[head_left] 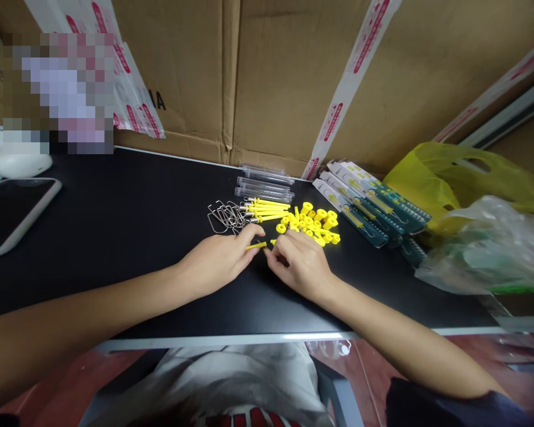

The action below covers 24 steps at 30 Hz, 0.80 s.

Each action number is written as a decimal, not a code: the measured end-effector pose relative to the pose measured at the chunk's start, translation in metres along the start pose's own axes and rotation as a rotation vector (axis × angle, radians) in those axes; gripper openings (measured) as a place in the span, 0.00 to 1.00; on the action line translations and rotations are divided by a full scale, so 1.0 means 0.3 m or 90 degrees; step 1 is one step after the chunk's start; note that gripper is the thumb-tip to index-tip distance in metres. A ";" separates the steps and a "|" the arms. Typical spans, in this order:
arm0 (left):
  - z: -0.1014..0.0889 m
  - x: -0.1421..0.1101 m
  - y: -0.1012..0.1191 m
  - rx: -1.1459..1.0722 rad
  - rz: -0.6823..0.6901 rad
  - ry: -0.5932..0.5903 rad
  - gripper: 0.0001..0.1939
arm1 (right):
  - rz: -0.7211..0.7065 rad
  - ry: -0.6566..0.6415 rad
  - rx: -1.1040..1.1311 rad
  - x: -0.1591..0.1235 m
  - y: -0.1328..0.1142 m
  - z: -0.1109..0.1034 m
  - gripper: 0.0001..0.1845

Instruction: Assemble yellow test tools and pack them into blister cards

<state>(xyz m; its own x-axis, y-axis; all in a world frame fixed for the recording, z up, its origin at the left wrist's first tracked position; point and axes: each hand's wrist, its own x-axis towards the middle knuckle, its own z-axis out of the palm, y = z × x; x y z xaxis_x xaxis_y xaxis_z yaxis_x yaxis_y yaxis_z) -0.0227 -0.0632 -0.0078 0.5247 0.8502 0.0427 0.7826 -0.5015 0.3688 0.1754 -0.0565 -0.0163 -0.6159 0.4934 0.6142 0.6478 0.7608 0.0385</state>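
Note:
Near the middle of the black table, my left hand (222,259) pinches a thin yellow plastic rod (256,245) between thumb and fingers. Facing it, my right hand (303,264) has its fingertips closed close to the rod's end. Whatever they hold is too small to make out. Beyond my right hand lies a pile of small yellow plastic parts (321,214), some spool-shaped. Yellow rods with metal ends (269,209) lie side by side behind my hands. Their bent wire hooks (226,217) spread to the left.
Clear plastic tubes (265,182) lie at the back. Flat printed boxes (367,201) are stacked to the right, beside a yellow plastic bag (445,178) and a clear bag (493,249). A phone (18,210) rests at the left. Large cardboard boxes (285,77) stand behind the table.

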 end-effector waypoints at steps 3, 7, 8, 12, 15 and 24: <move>-0.007 -0.002 0.002 -0.050 -0.019 0.024 0.11 | 0.045 -0.017 0.089 -0.002 0.011 0.000 0.14; -0.008 0.000 -0.006 -0.090 -0.002 0.036 0.06 | 0.069 -0.055 0.224 -0.002 0.025 0.000 0.14; -0.006 0.001 -0.010 -0.104 0.010 0.040 0.06 | 0.076 -0.059 0.258 -0.001 0.027 -0.001 0.14; 0.003 0.002 -0.026 -0.174 0.055 0.051 0.07 | 0.144 -0.073 0.412 0.005 0.029 -0.007 0.15; 0.005 0.000 -0.031 -0.208 0.074 0.048 0.07 | 0.203 -0.100 0.540 0.009 0.034 -0.010 0.19; 0.004 -0.004 -0.029 -0.241 0.097 0.043 0.07 | 0.167 -0.148 0.490 0.026 0.057 -0.023 0.21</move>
<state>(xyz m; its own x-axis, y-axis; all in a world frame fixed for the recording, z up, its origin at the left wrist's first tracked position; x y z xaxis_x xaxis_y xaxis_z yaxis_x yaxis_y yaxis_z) -0.0297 -0.0600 -0.0121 0.5921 0.7854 0.1802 0.5117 -0.5392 0.6688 0.1848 -0.0427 -0.0055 -0.6193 0.7042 0.3472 0.3489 0.6430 -0.6818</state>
